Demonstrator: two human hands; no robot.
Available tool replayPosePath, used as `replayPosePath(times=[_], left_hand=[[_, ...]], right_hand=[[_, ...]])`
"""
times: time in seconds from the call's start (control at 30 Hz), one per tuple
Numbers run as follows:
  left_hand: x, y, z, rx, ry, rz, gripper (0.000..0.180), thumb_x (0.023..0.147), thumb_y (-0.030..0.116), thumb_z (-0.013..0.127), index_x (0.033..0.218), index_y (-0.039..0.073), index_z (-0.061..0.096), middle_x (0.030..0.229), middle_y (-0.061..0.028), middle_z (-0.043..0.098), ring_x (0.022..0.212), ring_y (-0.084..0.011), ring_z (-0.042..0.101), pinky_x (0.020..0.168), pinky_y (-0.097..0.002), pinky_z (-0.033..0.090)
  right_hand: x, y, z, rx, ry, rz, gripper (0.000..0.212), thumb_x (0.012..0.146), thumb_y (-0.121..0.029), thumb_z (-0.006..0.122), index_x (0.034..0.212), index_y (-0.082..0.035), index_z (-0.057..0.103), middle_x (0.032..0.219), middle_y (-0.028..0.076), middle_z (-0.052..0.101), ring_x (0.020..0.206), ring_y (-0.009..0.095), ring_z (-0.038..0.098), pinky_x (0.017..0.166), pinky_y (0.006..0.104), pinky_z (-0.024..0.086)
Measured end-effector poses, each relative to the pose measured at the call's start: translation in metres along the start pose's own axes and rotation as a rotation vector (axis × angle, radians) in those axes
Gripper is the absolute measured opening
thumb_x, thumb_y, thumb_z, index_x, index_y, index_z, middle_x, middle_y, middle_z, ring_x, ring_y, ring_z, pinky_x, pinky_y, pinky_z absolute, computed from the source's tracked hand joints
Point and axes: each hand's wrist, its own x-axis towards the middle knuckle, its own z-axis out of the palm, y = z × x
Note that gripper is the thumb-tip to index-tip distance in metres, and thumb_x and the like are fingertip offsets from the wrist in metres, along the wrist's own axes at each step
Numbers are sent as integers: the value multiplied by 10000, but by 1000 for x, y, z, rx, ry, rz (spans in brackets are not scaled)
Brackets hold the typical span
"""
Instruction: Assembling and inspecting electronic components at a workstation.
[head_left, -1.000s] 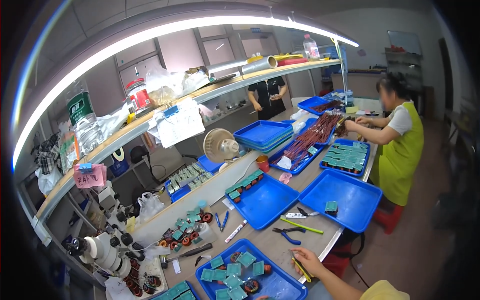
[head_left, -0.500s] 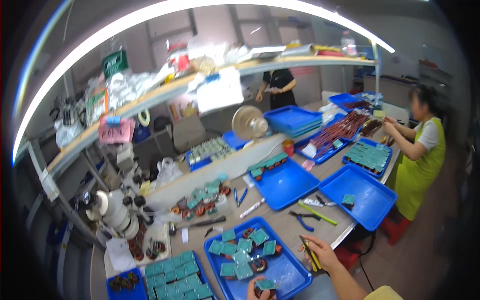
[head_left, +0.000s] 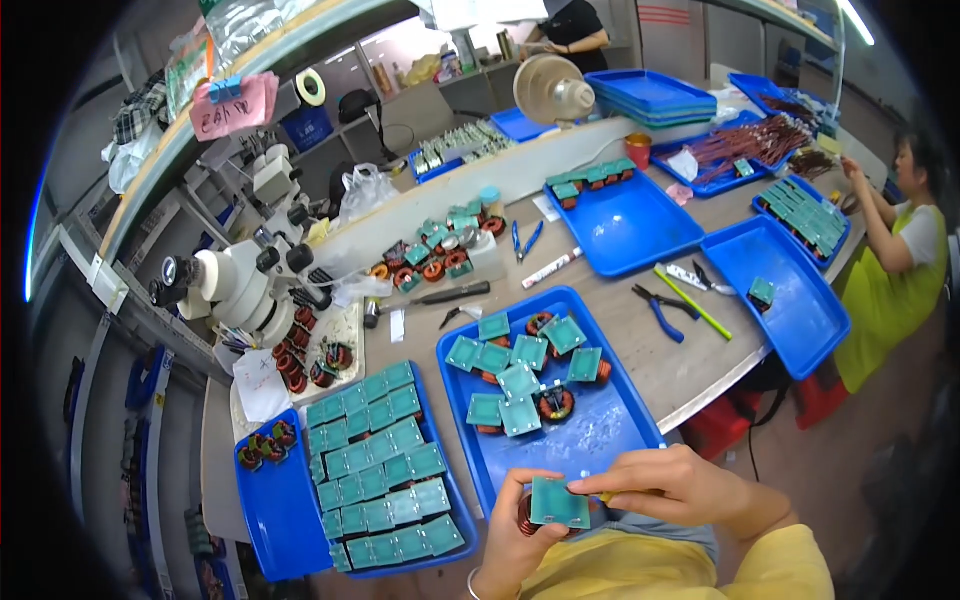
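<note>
My left hand [head_left: 508, 545] is closed round a copper-wound coil with a square green circuit board [head_left: 558, 503] on top, held up in front of my yellow top. My right hand [head_left: 675, 485] is closed, its fingertips at the board's right edge. A bit of yellow handle [head_left: 605, 496] shows under its fingers; the earlier frame shows this as yellow-handled pliers, now mostly hidden. Just beyond my hands lies a blue tray [head_left: 620, 400] with several loose coils with green boards [head_left: 519, 380]. Left of it, another blue tray [head_left: 468, 520] carries rows of the same boards.
Blue-handled pliers [head_left: 663, 318], a green stick [head_left: 700, 308], a marker [head_left: 551, 269] and a hammer [head_left: 450, 293] lie on the table. Further blue trays [head_left: 640, 240] stand beyond. A microscope [head_left: 225, 285] is at the left. A co-worker in a yellow-green apron [head_left: 900, 290] sits at the right.
My right hand has moved left from beside the tray to the board in my left hand. The left hand has raised the coil into fuller view. The head view has tilted down.
</note>
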Motion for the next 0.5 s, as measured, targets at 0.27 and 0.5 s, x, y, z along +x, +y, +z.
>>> replayPosePath(times=[0.27, 0.5], left_hand=[[-15, -8, -3, 159, -22, 91, 618, 646, 158, 775, 1093, -5, 380, 960, -104, 553, 856, -145, 576, 735, -244, 472], [-16, -20, 2, 248, -20, 100, 605, 647, 189, 775, 1077, -3, 396, 956, -102, 564, 861, -154, 588, 732, -246, 480]], right_hand=[[-11, 6, 14, 49, -6, 95, 376, 790, 1, 559, 1153, -93, 558, 808, 94, 556, 702, 188, 567, 610, 285, 446], [-20, 14, 25, 9, 54, 108, 377, 770, 14, 575, 1130, -98, 577, 764, 90, 561, 643, 182, 569, 571, 267, 444]])
